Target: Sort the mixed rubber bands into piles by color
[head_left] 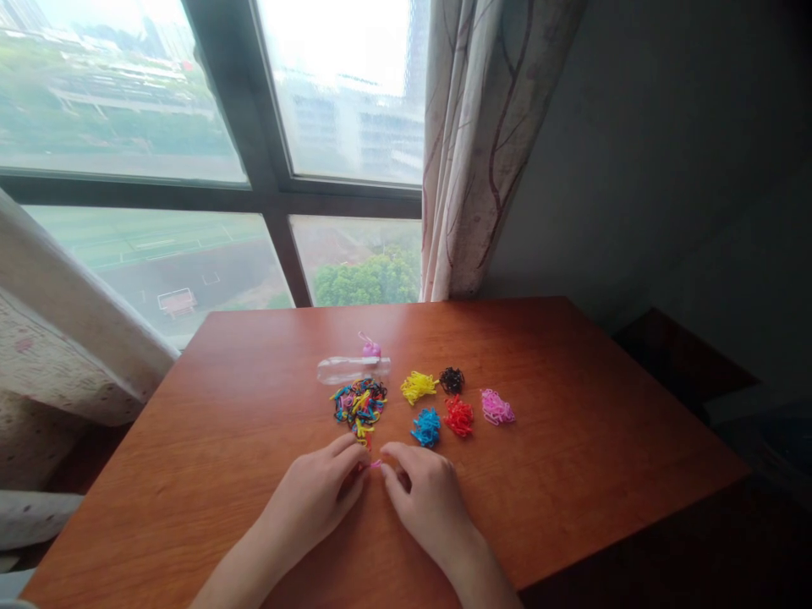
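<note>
My left hand (320, 495) and my right hand (422, 495) rest on the wooden table (571, 440), fingertips meeting on a small pink rubber band (375, 463) pinched between them. Just beyond lies a mixed pile of coloured bands (359, 402). To its right sit sorted piles: yellow bands (419, 386), black bands (452, 380), blue bands (426, 426), red bands (458, 415) and pink bands (496, 407). A clear plastic bottle (348, 369) lies on its side behind the mixed pile, with a pink cap (371, 347) next to it.
The table stands against a large window (266, 194) with a patterned curtain (482, 144) at the right. A cushioned surface (57, 355) is at the left. A dark piece of furniture (685, 355) sits right of the table edge.
</note>
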The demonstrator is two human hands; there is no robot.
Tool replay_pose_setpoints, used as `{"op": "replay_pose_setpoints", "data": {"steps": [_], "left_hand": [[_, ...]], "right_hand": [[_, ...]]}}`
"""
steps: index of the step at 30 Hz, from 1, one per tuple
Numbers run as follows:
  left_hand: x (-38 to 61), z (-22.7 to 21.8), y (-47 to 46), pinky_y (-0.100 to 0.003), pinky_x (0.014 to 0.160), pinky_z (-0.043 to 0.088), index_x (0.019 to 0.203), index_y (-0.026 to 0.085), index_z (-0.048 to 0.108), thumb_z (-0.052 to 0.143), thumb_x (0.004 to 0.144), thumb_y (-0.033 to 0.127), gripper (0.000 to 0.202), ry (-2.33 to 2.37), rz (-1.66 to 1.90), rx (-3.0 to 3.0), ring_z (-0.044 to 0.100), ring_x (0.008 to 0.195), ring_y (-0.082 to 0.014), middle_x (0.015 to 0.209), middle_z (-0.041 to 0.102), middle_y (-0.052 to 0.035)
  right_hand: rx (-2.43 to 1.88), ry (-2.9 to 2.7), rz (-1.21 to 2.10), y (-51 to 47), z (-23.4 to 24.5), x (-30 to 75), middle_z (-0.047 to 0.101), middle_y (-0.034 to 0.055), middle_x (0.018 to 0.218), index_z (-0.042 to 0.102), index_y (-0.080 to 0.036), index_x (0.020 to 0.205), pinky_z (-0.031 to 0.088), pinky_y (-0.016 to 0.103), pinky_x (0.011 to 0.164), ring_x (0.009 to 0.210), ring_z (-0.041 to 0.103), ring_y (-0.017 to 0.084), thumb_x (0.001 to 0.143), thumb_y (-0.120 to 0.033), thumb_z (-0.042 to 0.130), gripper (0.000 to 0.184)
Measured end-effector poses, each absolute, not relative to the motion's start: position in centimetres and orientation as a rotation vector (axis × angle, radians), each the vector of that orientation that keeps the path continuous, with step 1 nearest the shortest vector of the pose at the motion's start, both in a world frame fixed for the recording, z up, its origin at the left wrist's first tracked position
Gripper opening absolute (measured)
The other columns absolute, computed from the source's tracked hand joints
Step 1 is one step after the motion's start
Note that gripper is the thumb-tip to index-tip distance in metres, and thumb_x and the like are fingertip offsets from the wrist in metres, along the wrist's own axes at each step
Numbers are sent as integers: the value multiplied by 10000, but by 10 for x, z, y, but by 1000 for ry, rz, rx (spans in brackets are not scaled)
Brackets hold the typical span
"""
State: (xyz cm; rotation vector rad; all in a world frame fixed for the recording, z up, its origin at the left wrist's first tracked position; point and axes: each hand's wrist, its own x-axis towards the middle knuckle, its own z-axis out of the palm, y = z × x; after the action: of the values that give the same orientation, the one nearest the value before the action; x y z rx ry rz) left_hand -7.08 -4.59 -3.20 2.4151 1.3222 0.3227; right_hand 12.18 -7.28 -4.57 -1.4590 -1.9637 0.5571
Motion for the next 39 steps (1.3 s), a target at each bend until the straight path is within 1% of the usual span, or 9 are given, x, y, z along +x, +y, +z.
{"op": "replay_pose_setpoints", "data": {"steps": [4,8,12,15,18,21,27,33,39], "left_hand": [[-69,-33,-47,-217,619,433,900,235,604,435,921,182,179,1292,343,2414,619,696,-137,879,617,-7],[-71,-30,-47,-204,644,441,932,241,597,405,950,198,197,1264,444,2371,621,724,-125,907,621,-7],[-74,-25,-47,-194,672,449,956,237,557,408,950,203,153,1309,569,2320,623,742,-117,882,634,3],[-76,-24,-47,-187,624,431,918,235,535,427,926,190,117,1371,590,2334,609,676,-110,794,637,25],[-77,-25,-46,-183,593,415,872,237,530,439,894,164,118,1410,587,2364,600,639,-106,751,639,38],[-77,-25,-45,-182,587,410,840,237,529,444,877,160,121,1442,591,2383,597,623,-104,733,641,42],[-82,-24,-43,-187,587,423,853,235,564,444,870,189,130,1503,575,2365,592,602,-105,749,669,35],[-91,-23,-39,-211,594,434,857,239,584,451,896,266,141,1610,474,2291,617,636,-132,759,675,25],[-96,-24,-38,-219,629,439,936,251,595,471,910,292,133,1620,463,2246,639,709,-141,869,685,22]], "right_hand": [[-1435,-1964,543,-73,-45,121,690,-16,786,656,-232,887,358,232,648,701,619,148,899,-155,560,124],[-1432,-1932,548,-73,-45,120,665,-22,735,646,-226,846,357,232,632,668,601,143,902,-171,559,117],[-1439,-1795,555,-73,-41,141,680,-10,754,673,-228,883,398,220,645,665,610,139,947,-229,511,174],[-1535,-1596,423,-71,-39,180,700,8,766,698,-219,895,428,212,619,636,625,138,950,-325,522,212],[-1746,-1422,164,-66,-39,228,684,12,680,716,-207,871,433,232,597,572,619,153,901,-434,566,273],[-1934,-1348,26,-59,-41,263,686,27,670,719,-209,867,420,261,595,597,637,187,876,-500,544,340],[-2104,-1379,46,-50,-49,277,715,36,716,715,-236,871,399,279,589,648,652,218,882,-488,508,326],[-2069,-1440,59,-52,-53,277,728,70,747,734,-215,895,412,296,585,655,664,228,889,-505,485,382],[-2031,-1424,49,-53,-45,270,732,66,746,736,-210,914,438,294,614,678,680,230,891,-505,492,383]]}}
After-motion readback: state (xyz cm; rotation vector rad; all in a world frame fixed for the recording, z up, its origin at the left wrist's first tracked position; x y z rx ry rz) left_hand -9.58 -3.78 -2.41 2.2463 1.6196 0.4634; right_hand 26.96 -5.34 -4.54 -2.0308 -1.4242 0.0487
